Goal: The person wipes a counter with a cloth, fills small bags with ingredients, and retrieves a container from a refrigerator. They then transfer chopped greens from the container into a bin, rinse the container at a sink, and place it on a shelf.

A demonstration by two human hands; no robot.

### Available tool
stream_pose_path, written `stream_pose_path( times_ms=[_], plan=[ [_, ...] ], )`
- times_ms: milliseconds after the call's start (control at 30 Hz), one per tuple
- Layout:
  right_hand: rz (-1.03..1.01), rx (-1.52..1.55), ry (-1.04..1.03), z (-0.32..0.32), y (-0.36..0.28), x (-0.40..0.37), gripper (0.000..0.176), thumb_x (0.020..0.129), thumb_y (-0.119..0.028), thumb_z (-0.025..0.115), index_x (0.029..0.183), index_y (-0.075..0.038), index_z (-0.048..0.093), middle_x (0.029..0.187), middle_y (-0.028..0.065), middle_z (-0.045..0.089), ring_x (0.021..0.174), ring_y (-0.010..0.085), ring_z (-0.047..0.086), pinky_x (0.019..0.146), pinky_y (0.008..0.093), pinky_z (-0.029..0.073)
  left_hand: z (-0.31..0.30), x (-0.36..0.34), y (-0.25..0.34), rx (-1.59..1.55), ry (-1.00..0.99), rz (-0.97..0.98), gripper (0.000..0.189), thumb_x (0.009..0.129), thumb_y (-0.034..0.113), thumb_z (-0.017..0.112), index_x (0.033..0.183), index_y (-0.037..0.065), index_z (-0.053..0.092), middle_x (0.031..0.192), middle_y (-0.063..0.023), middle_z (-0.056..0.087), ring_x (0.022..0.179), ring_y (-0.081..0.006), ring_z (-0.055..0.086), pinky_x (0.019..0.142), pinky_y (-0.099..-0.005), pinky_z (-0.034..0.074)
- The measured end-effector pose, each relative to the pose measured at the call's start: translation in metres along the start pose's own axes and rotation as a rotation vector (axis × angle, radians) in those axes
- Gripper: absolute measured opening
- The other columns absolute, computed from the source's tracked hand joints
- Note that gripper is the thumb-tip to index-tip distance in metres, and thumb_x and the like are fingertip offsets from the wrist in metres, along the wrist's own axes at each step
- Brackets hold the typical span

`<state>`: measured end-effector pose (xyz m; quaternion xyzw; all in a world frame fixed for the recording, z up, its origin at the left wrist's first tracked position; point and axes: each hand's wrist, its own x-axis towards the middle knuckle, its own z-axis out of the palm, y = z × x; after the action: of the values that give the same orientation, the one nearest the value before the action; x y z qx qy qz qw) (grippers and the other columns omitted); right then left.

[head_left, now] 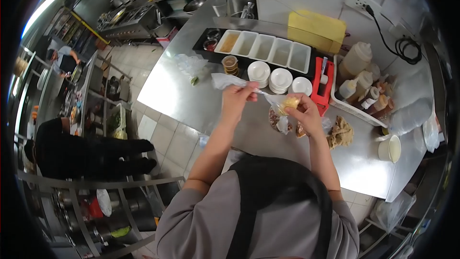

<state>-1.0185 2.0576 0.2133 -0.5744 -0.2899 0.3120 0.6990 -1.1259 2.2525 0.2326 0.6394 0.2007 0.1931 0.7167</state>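
While left hand point(238, 97) pinches bag point(281, 101) neck, right hand point(303, 114) clasps its filled end.

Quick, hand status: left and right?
Left hand: shut, pinching the loose end of the plastic bag.
Right hand: shut, gripping the bag's filled end.

A steel counter point(182, 91) held a row of white bins point(263, 48), a yellow box point(316, 29) behind them, stacks of small white bowls point(280, 80) and a red dispenser point(323, 84) — squeeze bottles point(357, 60) stood further right, a white cup point(389, 148) near the edge.
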Motion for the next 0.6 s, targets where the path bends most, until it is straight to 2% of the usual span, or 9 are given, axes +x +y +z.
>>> stream_pose_path(
  times_ms=[67,200,267,300,400,433,500,567,600],
  plan=[
    [-0.166,0.16,0.048,-0.006,-0.002,0.002,0.028,0.078,0.004,0.061,0.103,-0.002,0.05,0.094,0.0033,0.056,0.083,0.0085,0.057,0.075,0.0216,0.046,0.006,0.005,0.01,-0.125,0.272,0.043,0.022,0.084,0.022,0.064,0.081,0.0,0.063,0.068,-0.0032,0.059,0.054,-0.0085,0.051,0.048,-0.0211,0.043],
    [-0.279,0.209,0.098,-0.02,-0.003,0.001,0.027,0.078,0.007,0.056,0.101,-0.004,0.047,0.095,0.0032,0.054,0.086,0.0096,0.056,0.079,0.0234,0.045,0.003,0.018,0.028,-0.04,0.262,0.064,0.027,0.079,0.026,0.07,0.068,0.006,0.056,0.055,0.0003,0.05,0.048,-0.0067,0.046,0.041,-0.0221,0.034],
    [-0.358,0.176,0.14,-0.03,-0.002,0.004,0.022,0.083,0.002,0.052,0.102,-0.005,0.047,0.095,0.0033,0.054,0.087,0.0106,0.056,0.071,0.0244,0.049,-0.002,0.034,0.029,-0.3,0.225,-0.095,0.033,0.078,0.028,0.071,0.061,0.009,0.049,0.053,0.0009,0.046,0.045,-0.0063,0.042,0.04,-0.023,0.029],
    [-0.272,0.327,0.212,-0.025,-0.014,0.002,0.02,0.085,0.0,0.05,0.103,-0.006,0.047,0.096,0.0028,0.055,0.085,0.0104,0.056,0.065,0.0246,0.049,-0.022,0.054,0.007,-0.582,0.038,-0.068,0.025,0.079,0.025,0.069,0.076,0.004,0.056,0.062,-0.0016,0.053,0.053,-0.0094,0.051,0.046,-0.0224,0.039],
    [-0.187,0.449,0.328,-0.032,-0.015,0.006,0.017,0.09,-0.008,0.048,0.106,-0.009,0.046,0.094,0.0019,0.056,0.08,0.0089,0.055,0.048,0.0249,0.047,0.036,0.045,0.034,-0.762,0.086,0.109,0.029,0.079,0.017,0.068,0.098,0.0,0.056,0.075,-0.0037,0.058,0.07,-0.0137,0.059,0.062,-0.0249,0.05],
    [-0.208,0.371,0.369,-0.034,-0.014,0.009,0.016,0.09,-0.01,0.049,0.105,-0.008,0.047,0.092,0.0014,0.057,0.076,0.0081,0.055,0.047,0.0243,0.046,0.035,0.044,0.029,-0.709,-0.222,0.042,0.044,0.078,0.011,0.068,0.116,-0.001,0.05,0.09,-0.0066,0.061,0.087,-0.018,0.061,0.079,-0.0294,0.051],
    [-0.264,0.123,0.511,-0.043,-0.009,0.014,0.01,0.091,-0.014,0.052,0.1,-0.009,0.051,0.089,0.0,0.057,0.073,0.0071,0.056,0.062,0.021,0.047,0.037,0.051,0.023,-0.415,-0.33,0.007,0.042,0.079,0.015,0.068,0.115,0.0,0.051,0.094,-0.0085,0.061,0.092,-0.0184,0.06,0.078,-0.0305,0.052],
    [-0.286,0.171,0.53,-0.062,-0.011,0.013,0.008,0.091,-0.013,0.052,0.097,-0.009,0.052,0.089,-0.0006,0.057,0.074,0.0068,0.055,0.062,0.0204,0.046,0.042,0.056,0.03,-0.113,-0.435,-0.021,0.041,0.081,0.02,0.067,0.114,0.001,0.053,0.099,-0.0103,0.062,0.096,-0.0189,0.06,0.076,-0.0316,0.053],
    [-0.298,0.218,0.539,-0.07,-0.011,0.011,0.006,0.091,-0.013,0.052,0.095,-0.009,0.053,0.088,-0.0012,0.057,0.075,0.0065,0.055,0.062,0.0199,0.045,0.042,0.058,0.035,0.032,-0.347,-0.065,0.034,0.081,0.021,0.067,0.106,0.001,0.056,0.09,-0.0094,0.062,0.084,-0.017,0.06,0.067,-0.0283,0.051]
  ],
)
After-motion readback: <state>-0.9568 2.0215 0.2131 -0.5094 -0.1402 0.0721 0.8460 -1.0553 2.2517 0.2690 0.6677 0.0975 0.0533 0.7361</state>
